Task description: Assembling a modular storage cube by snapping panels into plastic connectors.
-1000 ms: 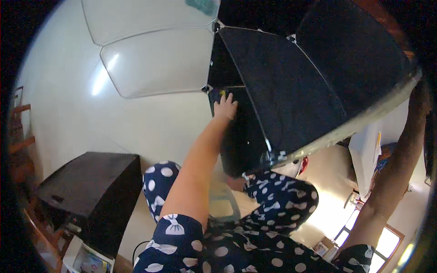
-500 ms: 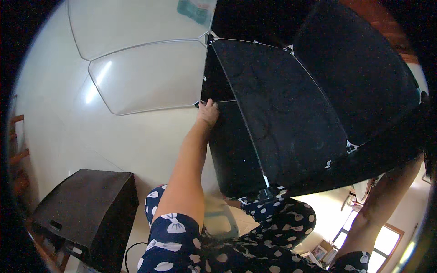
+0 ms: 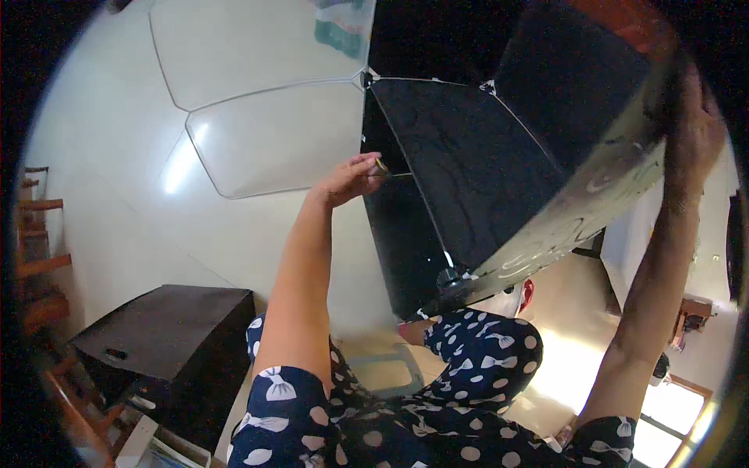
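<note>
Head: two grips (image 3: 347, 181) (image 3: 697, 129), one black structure (image 3: 460, 171)

grips (image 3: 349, 179): 2 | wire frames (image 3: 265, 87): 2 | sleeves (image 3: 287, 399): 2 | box (image 3: 168, 318): 1

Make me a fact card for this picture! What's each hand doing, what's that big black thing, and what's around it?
Left hand: pinching a small round thing, too small to name
Right hand: raised at the far right edge of the black panels; its grip is too dim to tell
Big black thing: several joined panels with white fittings at some corners
Lower left: dark box with a slot in it
Clothes: dark blue with white dots and bows
</note>
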Motion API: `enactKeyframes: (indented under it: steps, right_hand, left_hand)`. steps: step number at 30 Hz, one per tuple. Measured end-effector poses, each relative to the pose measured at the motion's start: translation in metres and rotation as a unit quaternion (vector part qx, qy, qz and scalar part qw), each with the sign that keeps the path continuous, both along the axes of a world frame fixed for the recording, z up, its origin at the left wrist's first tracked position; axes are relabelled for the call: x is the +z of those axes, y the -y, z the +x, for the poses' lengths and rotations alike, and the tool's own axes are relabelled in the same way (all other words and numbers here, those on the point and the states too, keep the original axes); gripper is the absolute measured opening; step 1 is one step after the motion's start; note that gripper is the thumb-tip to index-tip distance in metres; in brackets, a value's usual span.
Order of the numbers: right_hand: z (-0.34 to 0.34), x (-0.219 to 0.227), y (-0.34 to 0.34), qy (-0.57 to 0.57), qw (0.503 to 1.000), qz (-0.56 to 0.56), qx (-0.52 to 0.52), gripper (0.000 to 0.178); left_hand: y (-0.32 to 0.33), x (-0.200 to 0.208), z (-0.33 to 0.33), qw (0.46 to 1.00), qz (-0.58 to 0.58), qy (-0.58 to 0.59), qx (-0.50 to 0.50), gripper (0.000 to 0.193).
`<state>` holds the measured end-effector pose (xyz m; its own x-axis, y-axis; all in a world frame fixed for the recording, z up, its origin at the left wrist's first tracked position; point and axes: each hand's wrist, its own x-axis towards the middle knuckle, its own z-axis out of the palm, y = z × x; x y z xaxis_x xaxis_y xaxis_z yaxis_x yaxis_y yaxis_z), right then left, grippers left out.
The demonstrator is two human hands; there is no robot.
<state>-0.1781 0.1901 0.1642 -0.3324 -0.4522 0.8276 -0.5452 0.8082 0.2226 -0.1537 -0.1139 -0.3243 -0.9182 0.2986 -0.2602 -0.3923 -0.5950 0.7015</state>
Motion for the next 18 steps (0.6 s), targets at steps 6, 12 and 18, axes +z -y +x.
enactKeyframes:
  steps: [6,12,18]
  right_hand:
    - [0.020,-0.024,0.045,0.022,0.982,-0.049,0.183,0.033]
    - [0.028,-0.021,0.048,-0.022,0.983,0.015,0.183,0.027]
    - [0.051,-0.017,0.023,0.098,0.974,0.085,0.184,0.054]
  left_hand:
    - [0.052,0.091,0.053,0.987,0.089,-0.133,-0.013,0.052]
    - [0.069,0.166,0.110,0.972,0.119,-0.189,0.072,0.064]
    - [0.039,0.225,0.150,0.886,0.327,-0.291,0.154,0.067]
